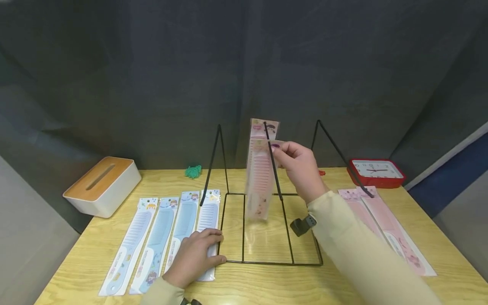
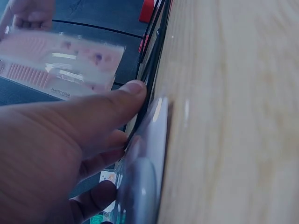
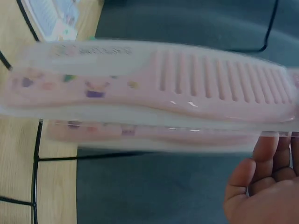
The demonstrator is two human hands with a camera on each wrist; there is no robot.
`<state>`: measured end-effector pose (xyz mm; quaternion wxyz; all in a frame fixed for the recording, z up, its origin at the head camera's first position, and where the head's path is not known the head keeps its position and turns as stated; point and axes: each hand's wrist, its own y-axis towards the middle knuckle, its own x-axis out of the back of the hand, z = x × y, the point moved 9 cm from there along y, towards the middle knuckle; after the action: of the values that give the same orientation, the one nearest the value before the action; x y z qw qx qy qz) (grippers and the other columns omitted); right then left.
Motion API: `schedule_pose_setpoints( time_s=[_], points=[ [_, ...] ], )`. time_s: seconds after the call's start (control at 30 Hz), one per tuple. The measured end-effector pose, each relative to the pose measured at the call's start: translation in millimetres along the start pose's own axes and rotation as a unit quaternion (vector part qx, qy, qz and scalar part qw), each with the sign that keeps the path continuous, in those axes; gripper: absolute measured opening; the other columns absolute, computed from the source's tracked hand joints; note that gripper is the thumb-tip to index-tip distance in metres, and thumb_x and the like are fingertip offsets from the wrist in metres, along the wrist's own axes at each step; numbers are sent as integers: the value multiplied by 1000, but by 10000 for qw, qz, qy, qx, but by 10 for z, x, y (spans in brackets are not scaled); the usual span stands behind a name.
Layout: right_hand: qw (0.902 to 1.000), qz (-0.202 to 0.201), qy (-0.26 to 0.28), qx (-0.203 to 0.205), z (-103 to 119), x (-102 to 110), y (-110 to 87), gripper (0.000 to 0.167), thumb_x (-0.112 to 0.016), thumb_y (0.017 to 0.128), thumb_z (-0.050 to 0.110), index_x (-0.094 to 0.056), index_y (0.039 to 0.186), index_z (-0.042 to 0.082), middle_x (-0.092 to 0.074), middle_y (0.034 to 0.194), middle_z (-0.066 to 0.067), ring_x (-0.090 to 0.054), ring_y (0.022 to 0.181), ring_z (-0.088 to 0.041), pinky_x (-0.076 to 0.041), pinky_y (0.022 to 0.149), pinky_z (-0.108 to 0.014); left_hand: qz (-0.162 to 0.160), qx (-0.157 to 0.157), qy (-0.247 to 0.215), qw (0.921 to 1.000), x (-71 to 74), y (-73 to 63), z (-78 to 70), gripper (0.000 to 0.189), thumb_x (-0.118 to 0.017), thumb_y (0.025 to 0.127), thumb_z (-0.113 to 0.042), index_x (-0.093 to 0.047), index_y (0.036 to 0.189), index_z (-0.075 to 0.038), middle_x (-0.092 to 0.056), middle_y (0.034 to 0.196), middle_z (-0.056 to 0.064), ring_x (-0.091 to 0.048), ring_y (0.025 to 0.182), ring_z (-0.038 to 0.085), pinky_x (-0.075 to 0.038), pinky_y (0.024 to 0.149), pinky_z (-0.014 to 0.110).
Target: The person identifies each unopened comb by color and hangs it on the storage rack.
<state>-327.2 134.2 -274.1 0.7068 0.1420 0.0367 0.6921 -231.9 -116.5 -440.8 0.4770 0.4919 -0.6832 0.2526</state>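
My right hand (image 1: 301,167) pinches the top of a pink comb in a clear package (image 1: 261,173), beside the middle arm of a black wire display rack (image 1: 244,228). Another packaged pink comb (image 1: 257,127) hangs upright just behind it on that arm. In the right wrist view, the front pink comb (image 3: 210,79) overlaps the rear one (image 3: 154,135). My left hand (image 1: 196,254) holds the rack's base at its front left corner, its thumb (image 2: 133,88) on the black wire. Under and beside that hand lies a packaged blue comb (image 1: 208,212).
Several packaged blue combs (image 1: 158,237) lie in a row at left. Packaged pink combs (image 1: 396,237) lie at right, by a red clock (image 1: 375,171). A white tissue box with a wooden lid (image 1: 101,186) and a green object (image 1: 193,171) stand toward the back.
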Motion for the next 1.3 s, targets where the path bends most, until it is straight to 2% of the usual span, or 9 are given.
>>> schedule_pose_setpoints(
  time_s=[0.1,0.27,0.43,0.6,0.73,0.8,1.03,1.17,1.3],
  points=[
    [9994,-157,-233,-196,-96,-15,173,28,-64,99,32,-60,87,7,-56,84,-4,-53,85,-22,-47,76,-35,33,46,-9,10000,-18,-5,21,53,-81,81,-45,-71,122,-14,-62,133,-5,-60,110,25,-46,82,48],
    [9972,-119,-601,-439,-237,-13,351,38,-64,97,46,-65,96,8,-61,95,-8,-54,86,-20,-42,72,-35,-24,67,3,10000,-48,-14,48,54,-80,81,-47,-71,122,-14,-63,133,-5,-60,110,25,-47,82,48],
    [9926,32,-1123,-468,-440,126,340,55,-64,91,61,-68,102,8,-63,104,-8,-55,91,-22,-42,77,-39,1,88,-64,9999,-86,-23,52,54,-80,81,-46,-71,123,-13,-62,134,-6,-60,113,25,-47,84,50],
    [9859,476,-1564,-352,-754,340,240,41,-63,96,52,-66,97,11,-66,101,-6,-57,86,-21,-45,70,-38,-13,171,-83,9998,-76,-42,57,54,-81,81,-45,-71,123,-13,-62,134,-5,-59,115,26,-47,86,53],
    [9695,846,-2290,-205,-1037,627,131,33,-63,99,43,-67,95,10,-68,97,-5,-57,77,-20,-46,61,-34,-11,230,-172,9996,-85,-60,71,54,-81,81,-45,-71,123,-13,-62,134,-5,-59,114,26,-47,86,53],
    [9654,946,-2413,-295,-1214,816,106,33,-64,99,40,-67,100,7,-67,98,-5,-55,77,-20,-48,64,-32,-14,243,-225,9995,-89,-70,76,54,-81,81,-45,-71,123,-13,-62,134,-5,-60,114,26,-47,85,53],
    [9509,561,-2930,-822,-1696,1576,90,43,-64,97,45,-67,111,5,-69,103,-12,-64,85,-25,-51,69,-32,-6,251,-258,9994,-72,-84,84,54,-82,81,-44,-71,124,-13,-62,134,-5,-59,115,26,-46,85,53],
    [9386,456,-3305,-883,-1905,1876,43,46,-61,99,42,-63,119,0,-66,114,-21,-63,95,-33,-49,74,-39,46,179,-235,9996,-58,-58,66,54,-80,82,-44,-70,124,-13,-61,134,-6,-59,113,24,-46,84,50],
    [9311,644,-3380,-1210,-2160,2039,2,52,-67,96,29,-52,134,-3,-55,133,-31,-54,116,-48,-47,87,-58,61,62,-194,9998,-37,-18,46,53,-79,83,-45,-70,124,-13,-61,134,-6,-58,110,22,-45,83,47]
  ],
)
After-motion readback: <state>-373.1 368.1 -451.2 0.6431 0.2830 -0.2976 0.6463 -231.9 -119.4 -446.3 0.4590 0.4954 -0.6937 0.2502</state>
